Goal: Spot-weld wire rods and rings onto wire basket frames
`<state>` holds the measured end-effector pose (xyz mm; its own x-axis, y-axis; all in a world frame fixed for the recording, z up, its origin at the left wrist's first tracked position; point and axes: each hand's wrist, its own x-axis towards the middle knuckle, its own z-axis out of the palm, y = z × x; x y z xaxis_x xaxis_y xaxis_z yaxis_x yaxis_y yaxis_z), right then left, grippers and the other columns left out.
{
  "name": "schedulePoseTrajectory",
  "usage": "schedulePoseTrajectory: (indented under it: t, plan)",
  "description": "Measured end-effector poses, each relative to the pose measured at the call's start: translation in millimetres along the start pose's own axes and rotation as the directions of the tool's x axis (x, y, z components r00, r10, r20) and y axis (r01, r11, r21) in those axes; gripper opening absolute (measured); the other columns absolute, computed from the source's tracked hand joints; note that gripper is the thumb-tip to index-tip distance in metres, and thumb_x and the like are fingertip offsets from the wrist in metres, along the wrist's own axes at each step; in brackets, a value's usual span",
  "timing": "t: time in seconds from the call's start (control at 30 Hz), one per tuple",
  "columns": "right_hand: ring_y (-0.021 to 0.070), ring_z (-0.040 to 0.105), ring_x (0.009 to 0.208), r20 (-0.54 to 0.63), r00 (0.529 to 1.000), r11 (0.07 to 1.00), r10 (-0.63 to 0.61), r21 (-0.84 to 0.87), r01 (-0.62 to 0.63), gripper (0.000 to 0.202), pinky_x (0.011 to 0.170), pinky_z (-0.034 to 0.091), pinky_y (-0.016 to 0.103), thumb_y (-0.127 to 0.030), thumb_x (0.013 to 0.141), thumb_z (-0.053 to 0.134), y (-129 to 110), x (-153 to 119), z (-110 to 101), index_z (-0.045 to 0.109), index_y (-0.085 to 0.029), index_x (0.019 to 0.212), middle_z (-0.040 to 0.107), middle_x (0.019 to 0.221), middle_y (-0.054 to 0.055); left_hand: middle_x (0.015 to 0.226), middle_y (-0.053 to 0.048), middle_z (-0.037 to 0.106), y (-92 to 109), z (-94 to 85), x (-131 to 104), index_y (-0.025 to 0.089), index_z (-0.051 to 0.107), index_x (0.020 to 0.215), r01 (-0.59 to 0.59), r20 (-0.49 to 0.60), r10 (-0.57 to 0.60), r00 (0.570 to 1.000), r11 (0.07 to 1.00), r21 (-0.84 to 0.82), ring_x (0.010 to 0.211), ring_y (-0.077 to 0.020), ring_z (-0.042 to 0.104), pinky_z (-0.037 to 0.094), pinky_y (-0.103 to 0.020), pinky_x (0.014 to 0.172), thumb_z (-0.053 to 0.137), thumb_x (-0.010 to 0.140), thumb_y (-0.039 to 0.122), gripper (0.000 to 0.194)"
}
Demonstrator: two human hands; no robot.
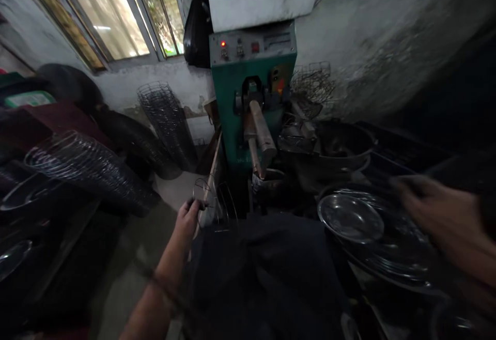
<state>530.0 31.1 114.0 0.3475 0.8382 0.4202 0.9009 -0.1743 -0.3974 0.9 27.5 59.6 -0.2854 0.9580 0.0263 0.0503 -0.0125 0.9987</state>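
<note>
My left hand (189, 212) is closed on a thin wire frame (207, 187), with fingers pinched on its near side. The frame's bent wires stick out to the right, above my dark-clothed lap (263, 267). On the right, my right hand (430, 203) is smeared by motion, and its fingers do not show clearly. It is over the far side of a wide tray (391, 278) of shiny round metal pieces. A shallow metal dish (351, 218) lies there, to the left of that hand.
Ahead stands a green machine (228, 107) with a lit red lamp and two protruding arms (261, 128). Stacked wire baskets (89, 169) lean on the left, with another stack (166, 118) by the wall. A dark pan (344, 143) sits right of the machine.
</note>
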Motion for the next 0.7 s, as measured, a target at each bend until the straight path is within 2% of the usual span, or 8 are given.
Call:
schedulePoseTrajectory:
  t: [0.03, 0.1, 0.17, 0.2, 0.3, 0.4, 0.47, 0.7]
  plan:
    - [0.0197, 0.060, 0.059, 0.046, 0.999, 0.998, -0.026, 0.060, 0.023, 0.053, 0.059, 0.040, 0.036, -0.067, 0.081, 0.048, -17, -5, 11, 0.071, -0.021, 0.094, 0.070, 0.076, 0.014, 0.067, -0.002, 0.059, -3, 7.4, 4, 0.017, 0.060, 0.067, -0.029, 0.041, 0.027, 0.999, 0.999, 0.044, 0.070, -0.0159, 0.054, 0.044, -0.027, 0.070, 0.062, 0.071, 0.055, 0.038]
    - [0.0224, 0.064, 0.066, 0.191, 0.959, 0.966, -0.208, 0.193, 0.171, 0.039, 0.062, 0.043, 0.035, -0.058, 0.084, 0.048, -52, -19, 36, 0.070, -0.026, 0.088, 0.072, 0.080, 0.010, 0.066, -0.001, 0.058, -10, 23.7, 8, 0.017, 0.061, 0.066, -0.091, 0.139, 0.074, 0.988, 0.988, 0.122, 0.068, -0.0154, 0.052, 0.043, -0.027, 0.069, 0.062, 0.072, 0.053, 0.037]
    - [0.0243, 0.064, 0.065, 0.300, 0.875, 0.920, -0.379, 0.223, 0.322, 0.035, 0.062, 0.044, 0.034, -0.050, 0.088, 0.044, -83, -33, 58, 0.069, -0.026, 0.085, 0.071, 0.074, 0.009, 0.065, -0.001, 0.055, -16, 40.1, 9, 0.016, 0.061, 0.068, -0.122, 0.211, 0.089, 0.973, 0.982, 0.148, 0.066, -0.0147, 0.050, 0.042, -0.026, 0.066, 0.061, 0.073, 0.052, 0.036]
    - [0.0235, 0.065, 0.067, 0.344, 0.832, 0.897, -0.435, 0.251, 0.364, 0.033, 0.063, 0.044, 0.033, -0.046, 0.089, 0.042, -95, -37, 67, 0.068, -0.026, 0.087, 0.071, 0.075, 0.008, 0.064, 0.000, 0.054, -19, 47.7, 8, 0.016, 0.060, 0.069, -0.128, 0.238, 0.089, 0.967, 0.980, 0.155, 0.065, -0.0140, 0.048, 0.041, -0.026, 0.064, 0.060, 0.074, 0.052, 0.037]
    - [0.0207, 0.066, 0.070, 0.403, 0.741, 0.840, -0.536, 0.337, 0.425, 0.032, 0.064, 0.043, 0.028, -0.042, 0.092, 0.039, -123, -44, 84, 0.065, -0.024, 0.091, 0.071, 0.077, 0.005, 0.062, 0.002, 0.049, -21, 66.6, 6, 0.016, 0.057, 0.070, -0.114, 0.279, 0.071, 0.958, 0.984, 0.139, 0.061, -0.0121, 0.044, 0.039, -0.024, 0.059, 0.059, 0.076, 0.052, 0.037]
    - [0.0195, 0.066, 0.073, 0.435, 0.666, 0.793, -0.606, 0.390, 0.468, 0.033, 0.066, 0.042, 0.027, -0.042, 0.093, 0.038, -138, -42, 91, 0.065, -0.022, 0.088, 0.071, 0.078, 0.005, 0.062, 0.003, 0.046, -22, 79.2, 7, 0.016, 0.055, 0.068, -0.103, 0.286, 0.061, 0.956, 0.985, 0.135, 0.060, -0.0109, 0.042, 0.038, -0.023, 0.058, 0.059, 0.075, 0.052, 0.036]
    - [0.0194, 0.066, 0.073, 0.461, 0.639, 0.788, -0.616, 0.376, 0.488, 0.033, 0.065, 0.041, 0.026, -0.040, 0.093, 0.039, -143, -39, 94, 0.065, -0.022, 0.087, 0.070, 0.078, 0.005, 0.063, 0.003, 0.047, -25, 84.7, 10, 0.017, 0.055, 0.069, -0.086, 0.283, 0.047, 0.958, 0.988, 0.125, 0.061, -0.0108, 0.042, 0.038, -0.022, 0.059, 0.060, 0.075, 0.051, 0.036]
    - [0.0190, 0.066, 0.072, 0.510, 0.622, 0.801, -0.595, 0.309, 0.513, 0.030, 0.063, 0.039, 0.026, -0.039, 0.093, 0.040, -144, -27, 100, 0.065, -0.023, 0.088, 0.071, 0.076, 0.004, 0.062, 0.004, 0.042, -32, 91.9, 22, 0.017, 0.052, 0.067, -0.065, 0.305, 0.029, 0.952, 0.992, 0.110, 0.059, -0.0103, 0.038, 0.036, -0.022, 0.057, 0.060, 0.073, 0.054, 0.038]
